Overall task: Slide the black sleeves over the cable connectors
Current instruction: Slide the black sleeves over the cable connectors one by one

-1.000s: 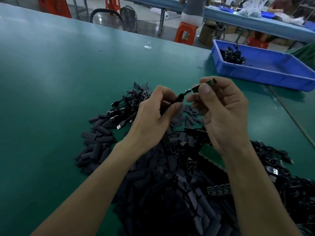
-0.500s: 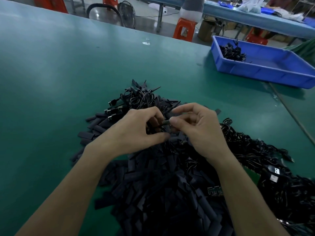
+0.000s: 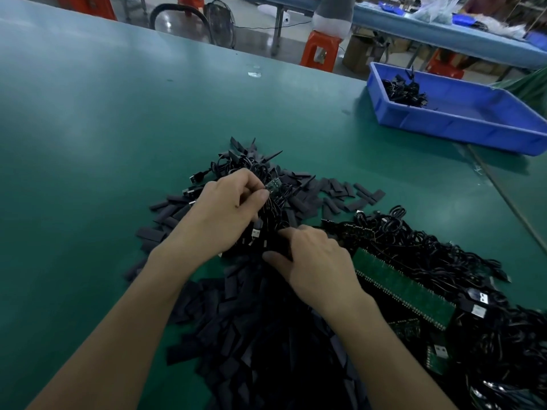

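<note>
A big heap of flat black sleeves (image 3: 236,327) covers the green table (image 3: 88,143) in front of me. My left hand (image 3: 228,211) is down on the pile, fingers curled round a black cable whose small green connector board (image 3: 273,184) sticks out past the fingertips. My right hand (image 3: 313,261) sits lower on the heap, thumb and fingers pinching at a black sleeve; what lies under the fingertips is hidden. A tangle of black cables with USB plugs (image 3: 444,261) lies to the right.
Green circuit board strips (image 3: 405,291) lie among the cables at right. A blue bin (image 3: 461,119) holding a few finished cables stands at the back right. Orange stools (image 3: 319,51), a fan and another bench are beyond the table's far edge.
Both hands came down from mid-air onto the pile. The right hand let go of the connector it held up and moved lower right onto the sleeves; the left hand keeps a cable.
</note>
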A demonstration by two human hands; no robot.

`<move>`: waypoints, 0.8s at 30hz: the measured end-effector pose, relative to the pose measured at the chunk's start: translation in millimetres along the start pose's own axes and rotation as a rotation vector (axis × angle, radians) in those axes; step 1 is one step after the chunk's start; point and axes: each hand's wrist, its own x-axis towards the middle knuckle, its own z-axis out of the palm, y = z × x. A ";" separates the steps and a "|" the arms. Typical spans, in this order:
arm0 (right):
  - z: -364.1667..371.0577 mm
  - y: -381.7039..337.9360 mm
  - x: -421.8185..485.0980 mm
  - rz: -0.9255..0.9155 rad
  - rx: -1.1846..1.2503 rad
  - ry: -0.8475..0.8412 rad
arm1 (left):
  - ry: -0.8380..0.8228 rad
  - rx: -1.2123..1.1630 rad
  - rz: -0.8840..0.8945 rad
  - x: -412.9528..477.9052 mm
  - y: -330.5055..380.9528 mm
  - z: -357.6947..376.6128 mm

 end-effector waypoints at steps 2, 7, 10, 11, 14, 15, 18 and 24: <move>7.7 -4.5 -0.8 0.025 -0.023 0.012 | 0.015 -0.027 -0.011 -1.0 1.1 -0.2; 14.9 -5.7 0.1 0.062 -0.024 -0.013 | 0.028 -0.055 -0.037 -1.5 1.7 -2.3; 16.3 -6.8 0.5 0.039 -0.060 0.002 | 0.062 -0.058 -0.027 -2.4 1.6 -4.0; 16.5 -6.9 0.4 0.020 -0.072 0.020 | 0.074 -0.072 -0.027 -2.4 1.7 -4.3; 18.2 -6.3 -0.1 -0.024 -0.097 0.089 | 0.095 -0.131 -0.047 -2.3 1.3 -4.8; 19.0 -5.2 -0.2 -0.032 -0.099 0.100 | 0.097 -0.139 -0.050 -2.2 1.3 -4.8; 19.3 -1.8 -1.3 -0.068 -0.061 0.167 | 0.100 -0.133 -0.054 -2.7 1.5 -5.3; 11.1 3.5 -4.9 -0.101 0.221 0.398 | 0.096 -0.130 -0.088 -2.6 2.2 -5.1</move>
